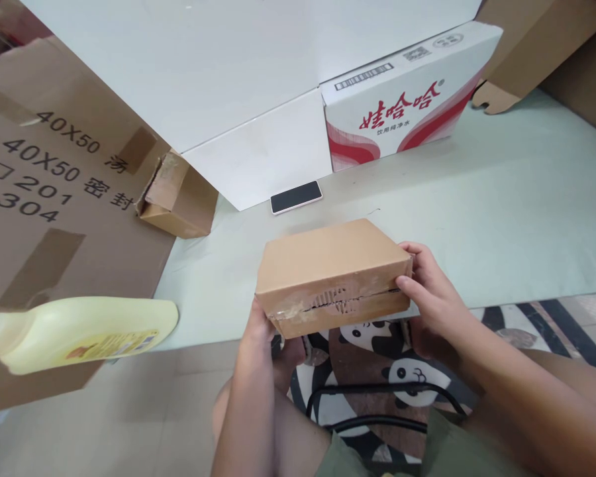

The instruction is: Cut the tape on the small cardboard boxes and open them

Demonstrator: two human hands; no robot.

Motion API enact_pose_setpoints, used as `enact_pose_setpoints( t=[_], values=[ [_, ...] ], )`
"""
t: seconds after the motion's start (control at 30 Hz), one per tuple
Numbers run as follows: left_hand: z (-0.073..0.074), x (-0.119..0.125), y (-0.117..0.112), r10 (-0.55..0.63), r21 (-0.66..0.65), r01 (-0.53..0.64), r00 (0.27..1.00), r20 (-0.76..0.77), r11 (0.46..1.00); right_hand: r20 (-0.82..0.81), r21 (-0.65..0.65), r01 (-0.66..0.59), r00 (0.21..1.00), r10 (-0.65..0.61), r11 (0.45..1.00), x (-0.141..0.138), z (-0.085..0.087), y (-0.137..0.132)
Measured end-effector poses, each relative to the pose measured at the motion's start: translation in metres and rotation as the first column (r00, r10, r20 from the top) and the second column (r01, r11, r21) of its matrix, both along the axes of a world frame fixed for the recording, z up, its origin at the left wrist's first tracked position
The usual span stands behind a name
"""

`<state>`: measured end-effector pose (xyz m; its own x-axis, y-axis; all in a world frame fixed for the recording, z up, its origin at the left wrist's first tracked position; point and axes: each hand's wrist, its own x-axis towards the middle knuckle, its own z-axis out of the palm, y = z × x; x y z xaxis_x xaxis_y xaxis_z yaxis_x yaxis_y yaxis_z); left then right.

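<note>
A brown cardboard box [328,262] is held between my two hands at the near edge of the pale green table. Its near side has a torn seam with ragged, corrugated edges and bits of tape. My left hand [259,322] grips the box's left near corner from below, its fingers mostly hidden under the box. On the right end, my right hand [422,281] is closed round the corner, thumb on the near face and fingers along the side. Behind the box lies a phone [297,197] with a dark screen, against a large white box [263,146].
A white and red water carton [402,109] stands at the back. To the left are a large printed cardboard box [44,165], a small open carton [181,199] and a pale yellow bottle [89,328]. More cardboard [536,46] stands back right. The table's near edge [213,338] passes below the box.
</note>
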<state>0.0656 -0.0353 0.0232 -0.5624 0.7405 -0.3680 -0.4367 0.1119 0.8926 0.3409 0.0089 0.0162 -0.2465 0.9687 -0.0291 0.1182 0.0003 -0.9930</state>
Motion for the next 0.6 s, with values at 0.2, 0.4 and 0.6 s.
enact_pose_setpoints(
  t=[0.2, 0.4, 0.6],
  values=[
    [-0.0011, 0.0006, 0.0007, 0.041, 0.005, -0.041, 0.999, -0.009, 0.999, -0.006, 0.003, -0.007, 1.0, 0.007, 1.0, -0.0004, 0.0001, 0.0002],
    [-0.0008, 0.0015, 0.0007, 0.024, 0.008, -0.024, 1.0, 0.011, 1.0, 0.004, -0.002, -0.002, 1.0, 0.002, 1.0, -0.0005, -0.0006, -0.0001],
    [-0.0005, 0.0027, 0.0, 0.015, -0.002, -0.015, 1.0, -0.012, 1.0, 0.011, 0.006, -0.002, 1.0, 0.002, 1.0, -0.0004, 0.0005, 0.0006]
  ],
)
